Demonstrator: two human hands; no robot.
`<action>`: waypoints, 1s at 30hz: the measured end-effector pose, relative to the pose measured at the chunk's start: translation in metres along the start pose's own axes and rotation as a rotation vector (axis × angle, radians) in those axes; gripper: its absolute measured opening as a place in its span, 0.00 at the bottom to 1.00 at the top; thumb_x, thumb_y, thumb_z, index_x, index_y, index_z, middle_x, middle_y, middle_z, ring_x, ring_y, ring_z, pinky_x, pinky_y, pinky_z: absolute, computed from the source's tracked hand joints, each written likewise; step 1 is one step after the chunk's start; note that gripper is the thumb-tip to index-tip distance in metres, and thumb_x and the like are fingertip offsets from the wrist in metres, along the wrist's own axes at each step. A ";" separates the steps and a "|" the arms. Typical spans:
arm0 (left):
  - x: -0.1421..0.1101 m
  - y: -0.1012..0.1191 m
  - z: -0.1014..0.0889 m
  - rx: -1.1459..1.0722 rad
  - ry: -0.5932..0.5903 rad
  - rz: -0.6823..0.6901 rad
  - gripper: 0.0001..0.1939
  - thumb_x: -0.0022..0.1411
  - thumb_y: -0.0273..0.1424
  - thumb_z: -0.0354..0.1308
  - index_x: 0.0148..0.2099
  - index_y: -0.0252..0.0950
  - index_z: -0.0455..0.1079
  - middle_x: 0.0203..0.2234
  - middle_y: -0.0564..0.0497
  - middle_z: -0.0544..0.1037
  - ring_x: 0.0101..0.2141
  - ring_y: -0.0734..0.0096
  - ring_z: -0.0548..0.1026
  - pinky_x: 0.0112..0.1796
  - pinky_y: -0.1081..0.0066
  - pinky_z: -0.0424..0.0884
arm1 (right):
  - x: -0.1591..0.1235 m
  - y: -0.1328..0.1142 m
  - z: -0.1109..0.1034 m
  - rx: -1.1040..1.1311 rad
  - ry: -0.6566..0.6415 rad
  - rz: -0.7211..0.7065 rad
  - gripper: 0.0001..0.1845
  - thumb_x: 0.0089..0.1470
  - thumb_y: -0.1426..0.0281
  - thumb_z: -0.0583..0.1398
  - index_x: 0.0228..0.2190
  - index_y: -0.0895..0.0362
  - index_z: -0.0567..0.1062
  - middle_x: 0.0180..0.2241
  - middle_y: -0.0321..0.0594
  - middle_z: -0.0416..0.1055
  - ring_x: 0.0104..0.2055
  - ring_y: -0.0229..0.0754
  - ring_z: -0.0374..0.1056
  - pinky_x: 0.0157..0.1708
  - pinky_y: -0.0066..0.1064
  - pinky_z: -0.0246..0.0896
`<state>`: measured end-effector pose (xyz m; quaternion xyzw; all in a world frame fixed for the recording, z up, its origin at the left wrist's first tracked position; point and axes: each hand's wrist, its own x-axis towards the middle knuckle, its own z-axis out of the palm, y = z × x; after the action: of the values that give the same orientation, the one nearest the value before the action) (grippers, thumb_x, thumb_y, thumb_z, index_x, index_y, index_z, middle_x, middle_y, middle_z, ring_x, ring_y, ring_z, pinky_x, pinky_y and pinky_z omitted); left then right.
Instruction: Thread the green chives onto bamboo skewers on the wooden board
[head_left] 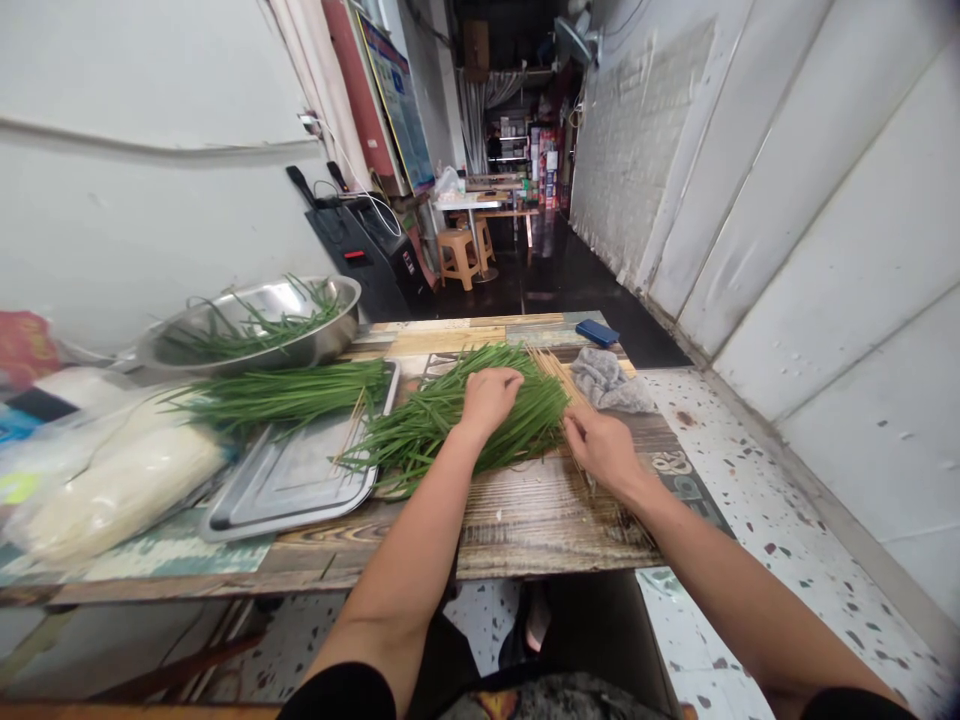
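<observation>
A broad heap of long green garlic chives [427, 425] lies on the wooden table. My left hand [489, 402] is over the middle of the heap, its fingers curled closed; what they hold, if anything, is hidden. At the heap's right edge, my right hand [604, 447] is closed in a pinch among thin bamboo skewers [553, 370], apparently gripping some of them. Those skewers lie in a loose row beside the chive ends. Left of the heap, a metal tray [300, 490] bears a neater bundle of chives [289, 395] and a few skewers.
A steel basin [341, 320] with more chives stands at the back left. A filled clear plastic bag [127, 490] sits at the left. A grey cloth [607, 380] and a dark blue box [598, 332] lie at the right. Beyond are a black speaker [367, 250] and stools [457, 255].
</observation>
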<state>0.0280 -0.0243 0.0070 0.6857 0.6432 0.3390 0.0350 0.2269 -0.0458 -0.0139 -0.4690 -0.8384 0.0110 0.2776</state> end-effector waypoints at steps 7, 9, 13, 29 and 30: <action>-0.001 0.006 0.003 -0.077 0.040 0.034 0.10 0.58 0.31 0.53 0.34 0.40 0.76 0.33 0.50 0.80 0.37 0.66 0.75 0.42 0.70 0.66 | 0.000 -0.002 -0.003 0.000 -0.028 0.002 0.14 0.57 0.68 0.50 0.34 0.56 0.74 0.29 0.40 0.76 0.28 0.39 0.69 0.27 0.27 0.49; -0.002 0.012 0.003 -0.154 0.029 -0.008 0.10 0.57 0.30 0.53 0.33 0.39 0.77 0.31 0.51 0.80 0.34 0.67 0.75 0.40 0.71 0.67 | 0.000 -0.002 -0.003 0.005 -0.036 -0.001 0.14 0.57 0.68 0.50 0.34 0.56 0.74 0.29 0.40 0.76 0.29 0.39 0.69 0.27 0.27 0.49; -0.001 0.022 0.004 -0.266 0.054 -0.100 0.09 0.57 0.29 0.54 0.33 0.36 0.77 0.29 0.51 0.80 0.32 0.69 0.75 0.38 0.72 0.68 | 0.000 -0.001 -0.003 0.016 -0.033 -0.014 0.14 0.57 0.68 0.50 0.35 0.56 0.75 0.30 0.40 0.76 0.30 0.39 0.69 0.28 0.27 0.50; 0.002 0.014 0.012 -0.402 0.028 -0.163 0.06 0.54 0.26 0.57 0.34 0.34 0.76 0.32 0.50 0.80 0.34 0.71 0.77 0.41 0.72 0.71 | 0.000 0.000 -0.001 0.029 -0.009 -0.029 0.15 0.57 0.68 0.49 0.34 0.56 0.75 0.30 0.39 0.76 0.29 0.38 0.69 0.28 0.26 0.50; 0.002 0.013 0.013 -0.417 0.028 -0.171 0.06 0.54 0.26 0.57 0.34 0.34 0.75 0.31 0.50 0.80 0.34 0.71 0.77 0.41 0.72 0.71 | 0.000 0.000 -0.001 0.028 -0.012 -0.030 0.15 0.57 0.68 0.49 0.34 0.56 0.75 0.30 0.39 0.76 0.29 0.38 0.69 0.28 0.26 0.50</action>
<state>0.0461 -0.0194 0.0044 0.6019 0.6154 0.4699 0.1954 0.2273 -0.0464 -0.0126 -0.4526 -0.8467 0.0214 0.2790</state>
